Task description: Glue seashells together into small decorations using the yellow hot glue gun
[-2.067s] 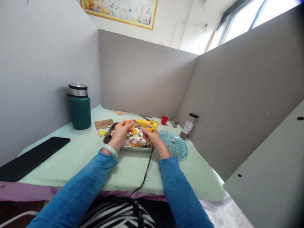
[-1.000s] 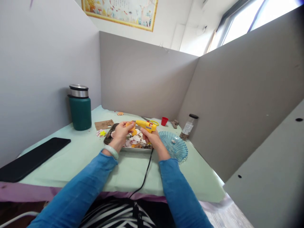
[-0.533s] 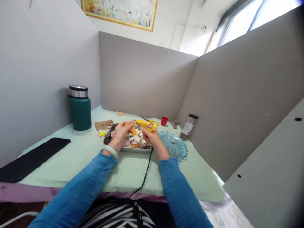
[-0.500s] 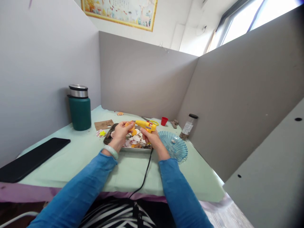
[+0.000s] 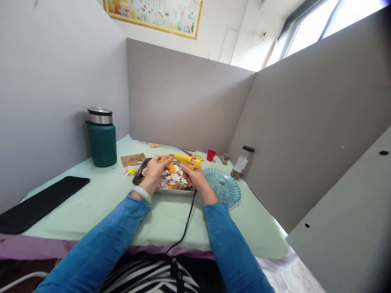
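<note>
My right hand point(image 5: 195, 178) is closed around a yellow glue gun point(image 5: 187, 160), its nozzle pointing left. My left hand point(image 5: 155, 171) pinches a small orange shell point(image 5: 166, 160) right at the nozzle tip. Both hands hover over a metal tray point(image 5: 139, 174) filled with several white, pink and orange shells. The gun's black cord point(image 5: 186, 222) runs down off the table's front edge.
A blue glass dish point(image 5: 223, 186) sits right of the tray. A green flask point(image 5: 102, 138) stands at the left, a black pad point(image 5: 38, 203) nearer the front left. A red cup point(image 5: 210, 155), yellow scissors point(image 5: 197, 156) and a small jar point(image 5: 242, 162) are at the back. Grey partitions enclose the table.
Almost nothing differs. The glue gun's nozzle has stayed against the orange shell, with only tiny shifts of both hands.
</note>
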The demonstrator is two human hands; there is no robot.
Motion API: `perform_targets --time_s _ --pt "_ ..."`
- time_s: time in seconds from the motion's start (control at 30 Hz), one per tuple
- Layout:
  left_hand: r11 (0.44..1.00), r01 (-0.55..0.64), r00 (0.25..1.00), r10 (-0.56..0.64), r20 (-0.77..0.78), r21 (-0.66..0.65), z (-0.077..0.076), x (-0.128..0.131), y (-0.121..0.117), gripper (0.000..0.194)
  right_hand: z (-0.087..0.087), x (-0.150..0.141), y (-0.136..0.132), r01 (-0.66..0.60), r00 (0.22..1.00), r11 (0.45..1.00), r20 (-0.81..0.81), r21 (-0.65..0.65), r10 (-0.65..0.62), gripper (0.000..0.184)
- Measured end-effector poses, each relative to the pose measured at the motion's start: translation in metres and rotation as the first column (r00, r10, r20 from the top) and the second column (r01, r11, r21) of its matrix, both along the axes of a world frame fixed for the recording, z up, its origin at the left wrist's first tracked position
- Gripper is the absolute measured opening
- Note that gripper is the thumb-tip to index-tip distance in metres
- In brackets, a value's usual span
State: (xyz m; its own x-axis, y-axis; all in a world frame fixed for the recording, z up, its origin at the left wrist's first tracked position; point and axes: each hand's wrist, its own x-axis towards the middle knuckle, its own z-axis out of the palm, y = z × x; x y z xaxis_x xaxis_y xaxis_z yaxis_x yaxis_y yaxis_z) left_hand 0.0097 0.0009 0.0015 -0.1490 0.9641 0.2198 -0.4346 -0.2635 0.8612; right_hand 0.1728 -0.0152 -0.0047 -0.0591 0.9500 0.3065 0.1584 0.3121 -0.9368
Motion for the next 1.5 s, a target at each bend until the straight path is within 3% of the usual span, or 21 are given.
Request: perform_targets --time_s 0.6,1.2,1.5 --pt "1.0 -0.022 0.999 0.022 0.031 0.001 0.003 -0.001 -0.001 0.049 0.002 0.0 -0.004 0.02 0.999 1.0 0.049 -0.014 -0.02 0.047" --pt "0.985 -0.142 0.977 0.155 -0.145 0.098 -0.003 -0.001 0.004 0.049 -0.003 0.003 0.003 0.029 0.998 1.0 0.057 -0.006 -0.029 0.048" --pt "0.97 -0.207 0.941 0.234 -0.244 0.129 -0.007 -0.002 0.009 0.04 0.0 0.001 0.0 0.032 0.995 0.999 0.089 0.007 -0.033 0.049"
